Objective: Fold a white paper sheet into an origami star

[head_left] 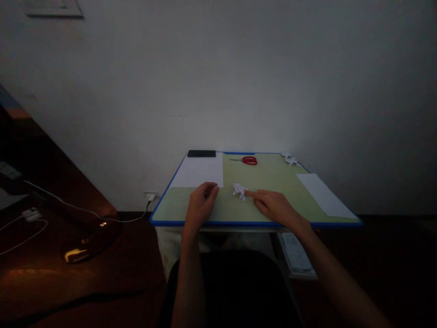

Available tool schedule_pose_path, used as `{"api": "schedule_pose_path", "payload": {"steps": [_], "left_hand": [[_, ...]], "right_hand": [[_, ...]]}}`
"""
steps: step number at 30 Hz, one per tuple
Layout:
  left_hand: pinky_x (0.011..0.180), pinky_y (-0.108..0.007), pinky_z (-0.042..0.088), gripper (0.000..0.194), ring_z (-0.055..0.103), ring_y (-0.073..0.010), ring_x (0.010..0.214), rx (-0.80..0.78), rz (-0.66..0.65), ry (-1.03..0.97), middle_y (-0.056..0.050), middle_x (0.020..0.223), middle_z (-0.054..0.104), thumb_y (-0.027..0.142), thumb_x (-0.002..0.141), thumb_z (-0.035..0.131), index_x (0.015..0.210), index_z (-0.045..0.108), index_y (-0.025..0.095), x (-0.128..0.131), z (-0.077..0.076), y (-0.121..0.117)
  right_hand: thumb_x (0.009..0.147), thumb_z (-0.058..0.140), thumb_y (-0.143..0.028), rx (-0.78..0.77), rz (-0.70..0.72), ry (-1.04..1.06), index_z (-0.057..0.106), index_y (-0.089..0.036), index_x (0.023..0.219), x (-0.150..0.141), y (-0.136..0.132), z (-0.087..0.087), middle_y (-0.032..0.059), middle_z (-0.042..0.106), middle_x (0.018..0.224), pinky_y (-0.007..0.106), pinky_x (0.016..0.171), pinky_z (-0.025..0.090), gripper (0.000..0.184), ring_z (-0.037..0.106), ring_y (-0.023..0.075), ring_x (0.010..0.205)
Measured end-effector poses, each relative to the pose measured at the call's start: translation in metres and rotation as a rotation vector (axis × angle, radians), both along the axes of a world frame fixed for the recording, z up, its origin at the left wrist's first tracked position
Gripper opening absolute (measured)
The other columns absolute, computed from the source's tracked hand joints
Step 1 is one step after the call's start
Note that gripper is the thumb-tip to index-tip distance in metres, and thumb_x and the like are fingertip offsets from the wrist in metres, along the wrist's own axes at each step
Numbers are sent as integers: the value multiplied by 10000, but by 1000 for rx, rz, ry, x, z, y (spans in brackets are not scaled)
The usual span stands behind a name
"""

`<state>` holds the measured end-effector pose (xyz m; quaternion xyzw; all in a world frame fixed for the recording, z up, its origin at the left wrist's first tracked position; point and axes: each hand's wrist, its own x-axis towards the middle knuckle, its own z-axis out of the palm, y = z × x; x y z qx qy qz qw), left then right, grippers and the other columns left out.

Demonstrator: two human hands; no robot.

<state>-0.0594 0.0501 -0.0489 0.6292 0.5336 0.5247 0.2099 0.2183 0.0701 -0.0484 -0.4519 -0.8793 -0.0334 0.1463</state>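
A small folded white paper figure [239, 190] lies near the front middle of a green table with a blue rim [239, 224]. My right hand [275, 206] rests on the table just right of it, index finger stretched out and its tip touching the figure. My left hand [201, 204] lies on the table to the left of the figure, fingers loosely curled in, at the lower edge of a white sheet [200, 172]. Nothing shows inside the left hand.
Red-handled scissors [248, 160] lie at the back middle, a black phone [201, 153] at the back left. More folded paper figures [291, 160] sit at the back right corner, and another white sheet [326, 195] lies along the right side. White cables [82, 209] run over the dark floor at left.
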Motion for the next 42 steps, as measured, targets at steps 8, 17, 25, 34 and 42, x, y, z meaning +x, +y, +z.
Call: {"api": "schedule_pose_path", "payload": {"steps": [8, 17, 25, 34, 42], "left_hand": [[898, -406, 634, 229, 776, -254, 1004, 11, 30, -59, -108, 1073, 815, 366, 962, 625, 1052, 743, 192, -1, 2, 0], [913, -426, 631, 210, 782, -260, 980, -9, 25, -75, -106, 1046, 821, 351, 948, 647, 1037, 749, 190, -2, 2, -1], [911, -425, 623, 217, 775, -258, 983, -11, 23, -78, -109, 1052, 820, 349, 945, 651, 1044, 755, 186, -3, 1, -2], [909, -414, 623, 269, 778, -259, 967, -9, 21, -86, -108, 1036, 821, 395, 935, 644, 1043, 754, 174, -1, 2, -1], [892, -413, 622, 275, 774, -264, 970, -12, 19, -94, -109, 1036, 820, 398, 933, 643, 1045, 757, 174, -1, 4, -2]], "right_hand": [[1046, 483, -198, 9, -8, 64, 711, -250, 1416, 2, 1, -4, 97, 819, 1203, 363, 925, 583, 437, 780, 251, 1041], [1069, 456, -230, -45, 7, -48, 503, -316, 1609, -32, 11, 19, 93, 821, 1233, 377, 882, 569, 549, 791, 292, 1060], [1050, 468, -195, -75, 6, -91, 611, -298, 1532, -31, 11, 16, 110, 827, 1146, 357, 860, 539, 514, 776, 290, 1015], [1069, 446, -193, -82, -8, -41, 635, -280, 1508, -28, 10, 6, 104, 798, 1191, 329, 894, 522, 486, 755, 256, 1034], [1079, 454, -228, -81, -30, 18, 646, -273, 1494, -26, 7, 1, 98, 794, 1245, 353, 947, 532, 460, 755, 261, 1081]]}}
